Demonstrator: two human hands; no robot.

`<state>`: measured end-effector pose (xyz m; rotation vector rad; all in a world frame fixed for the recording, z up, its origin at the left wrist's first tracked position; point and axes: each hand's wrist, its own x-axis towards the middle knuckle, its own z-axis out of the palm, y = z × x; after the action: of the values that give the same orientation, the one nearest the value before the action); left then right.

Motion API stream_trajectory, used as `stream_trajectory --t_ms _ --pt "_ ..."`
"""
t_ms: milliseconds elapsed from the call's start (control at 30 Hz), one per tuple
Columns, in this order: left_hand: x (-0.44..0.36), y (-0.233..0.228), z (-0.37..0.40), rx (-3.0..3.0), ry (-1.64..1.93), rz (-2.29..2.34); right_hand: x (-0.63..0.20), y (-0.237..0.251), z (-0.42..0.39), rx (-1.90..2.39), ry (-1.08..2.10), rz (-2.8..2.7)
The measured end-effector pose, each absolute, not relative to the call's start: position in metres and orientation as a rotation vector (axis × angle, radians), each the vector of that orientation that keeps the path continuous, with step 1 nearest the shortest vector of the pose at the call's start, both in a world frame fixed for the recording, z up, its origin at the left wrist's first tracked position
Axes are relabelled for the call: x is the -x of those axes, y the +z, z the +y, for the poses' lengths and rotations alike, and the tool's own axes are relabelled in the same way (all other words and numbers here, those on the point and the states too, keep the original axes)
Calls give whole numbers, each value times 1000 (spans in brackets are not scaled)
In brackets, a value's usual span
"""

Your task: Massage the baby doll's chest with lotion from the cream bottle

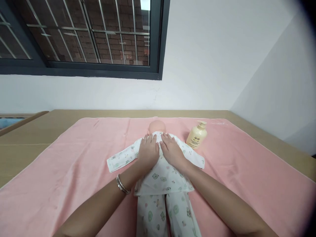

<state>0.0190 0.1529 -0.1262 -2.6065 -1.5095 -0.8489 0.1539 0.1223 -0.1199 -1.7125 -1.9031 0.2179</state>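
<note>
A baby doll (157, 126) lies on a pink blanket, its bald head pointing toward the wall. It wears a white printed top (163, 179) with sleeves spread to both sides, and matching trousers (151, 214). My left hand (148, 152) rests flat on the upper left of the top, fingers stretched toward the head. On the upper right, my right hand (172, 151) lies flat in the same way. Neither hand grips anything. The doll's hands are not visible at the sleeve ends. A silver bangle (121, 184) circles my left wrist.
The pink blanket (74, 158) covers most of a wooden table (32, 144). To the right of the doll, a pale yellow pump bottle (197, 135) leans on the blanket. Behind stand a white wall (197, 65) and a dark-framed window (98, 36) with metal bars.
</note>
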Motion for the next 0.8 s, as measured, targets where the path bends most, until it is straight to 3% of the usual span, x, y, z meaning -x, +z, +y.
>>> stream_trajectory --t_ms 267,567,800 --pt "-29 -131 108 2529 -820 -1382 -175 -122 143 1713 306 -1871" --pt "-16 -127 161 2682 -916 -1771 -136 -119 96 1698 41 -2012" --pt "-16 -136 166 2696 -1095 -1657 -139 -115 97 1667 115 -1999"
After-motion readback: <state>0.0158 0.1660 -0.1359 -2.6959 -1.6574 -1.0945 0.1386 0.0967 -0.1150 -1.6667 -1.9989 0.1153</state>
